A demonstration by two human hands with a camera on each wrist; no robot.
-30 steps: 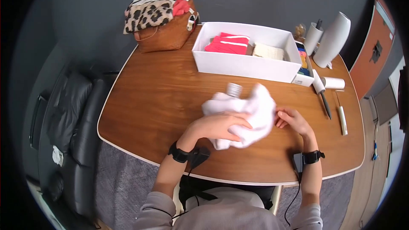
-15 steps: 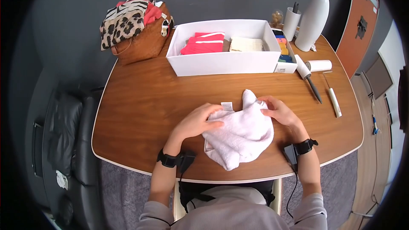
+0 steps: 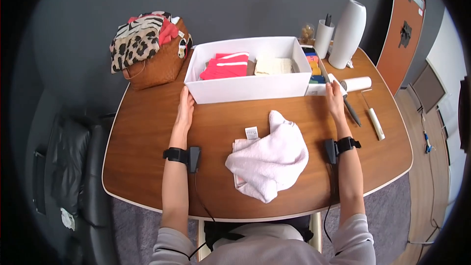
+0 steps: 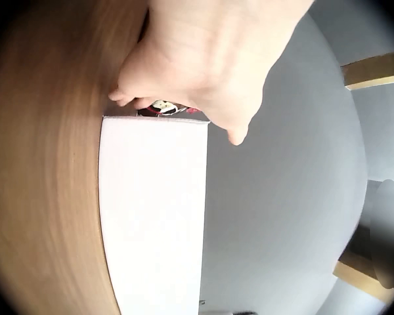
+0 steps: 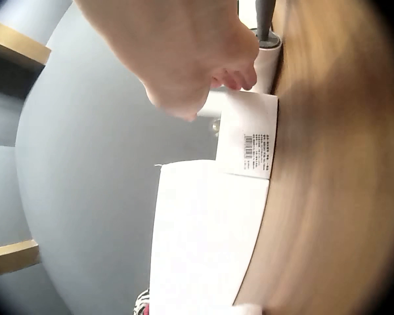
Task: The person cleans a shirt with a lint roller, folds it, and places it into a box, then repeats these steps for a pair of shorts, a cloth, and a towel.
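My left hand (image 3: 184, 112) reaches to the left end of the large white box (image 3: 248, 90), fingers extended along its front left corner. In the left wrist view, the box's white wall (image 4: 154, 210) runs away from that hand. On the other side my right hand (image 3: 335, 102) is held straight beside the small white box (image 3: 315, 89) with colourful folded items, close to the lint roller (image 3: 349, 103). A barcode label (image 5: 248, 151) shows on that small box. Between my forearms a pale pink towel (image 3: 267, 159) lies crumpled on the table, its white tag (image 3: 251, 133) facing up.
Red folded cloth (image 3: 225, 67) and cream folded cloth (image 3: 273, 66) lie in the large box. At the back left stands a brown bag (image 3: 159, 68) topped with patterned clothes. A white vase (image 3: 348, 34), a white roll (image 3: 358, 84) and a small white-handled roller (image 3: 377, 123) are at right.
Both hands have left the towel, which now lies on the table. They have moved forward and apart, the left to the large box's left end, the right beside the small box.
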